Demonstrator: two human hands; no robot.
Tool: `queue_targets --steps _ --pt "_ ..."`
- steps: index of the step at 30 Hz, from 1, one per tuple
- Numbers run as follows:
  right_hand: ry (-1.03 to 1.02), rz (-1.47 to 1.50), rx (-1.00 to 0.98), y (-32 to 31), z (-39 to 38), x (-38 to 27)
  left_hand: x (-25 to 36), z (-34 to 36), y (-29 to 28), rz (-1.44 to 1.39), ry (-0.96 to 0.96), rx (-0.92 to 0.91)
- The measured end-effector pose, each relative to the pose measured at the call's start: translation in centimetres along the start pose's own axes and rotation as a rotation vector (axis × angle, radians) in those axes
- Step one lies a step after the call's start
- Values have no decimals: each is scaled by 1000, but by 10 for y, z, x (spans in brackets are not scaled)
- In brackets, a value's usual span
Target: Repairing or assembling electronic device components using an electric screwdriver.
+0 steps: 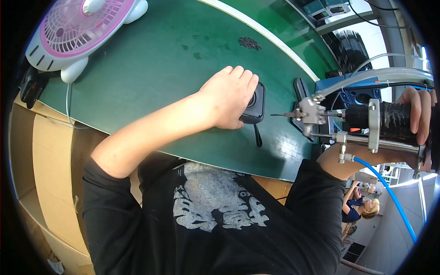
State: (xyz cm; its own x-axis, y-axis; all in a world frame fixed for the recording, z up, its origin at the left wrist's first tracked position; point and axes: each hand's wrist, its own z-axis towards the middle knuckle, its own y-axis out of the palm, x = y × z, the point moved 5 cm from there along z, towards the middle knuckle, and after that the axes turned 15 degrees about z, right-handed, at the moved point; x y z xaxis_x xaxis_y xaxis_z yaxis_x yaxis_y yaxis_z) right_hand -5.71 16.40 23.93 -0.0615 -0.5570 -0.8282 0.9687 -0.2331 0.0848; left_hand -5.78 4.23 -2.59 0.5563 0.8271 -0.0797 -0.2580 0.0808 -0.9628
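Note:
My left hand is closed round a black rounded-square device on the green table. A round dark part shows on its face, and a short black strap hangs off its near side. The palm and fingers hide the device's left part. At the right, my right hand grips the black handle of a powered screwdriver with metal fittings. Its thin bit points left toward the device, with a gap between them. A clear hose and a blue air tube join the tool.
A heap of small black screws lies toward the table's far edge. Beneath the screwdriver is a black object. A pink and white fan stands far left. Cardboard boxes are below the table's left edge. Another person is at the right.

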Motion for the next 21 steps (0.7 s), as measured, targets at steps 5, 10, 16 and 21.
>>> queue_targets --steps 5,10,16,21 --pt "-352 -734 873 8 -27 -6 -1 -2 -1 -25 -9 41" --pt "-110 219 241 1 -15 37 -3 -1 -2 -156 -25 11" --pt "-129 61 315 -23 -49 45 1 0 -7 -91 -29 -8" --pt "-5 -13 209 -16 -41 49 5 5 -3 -108 -28 -57"
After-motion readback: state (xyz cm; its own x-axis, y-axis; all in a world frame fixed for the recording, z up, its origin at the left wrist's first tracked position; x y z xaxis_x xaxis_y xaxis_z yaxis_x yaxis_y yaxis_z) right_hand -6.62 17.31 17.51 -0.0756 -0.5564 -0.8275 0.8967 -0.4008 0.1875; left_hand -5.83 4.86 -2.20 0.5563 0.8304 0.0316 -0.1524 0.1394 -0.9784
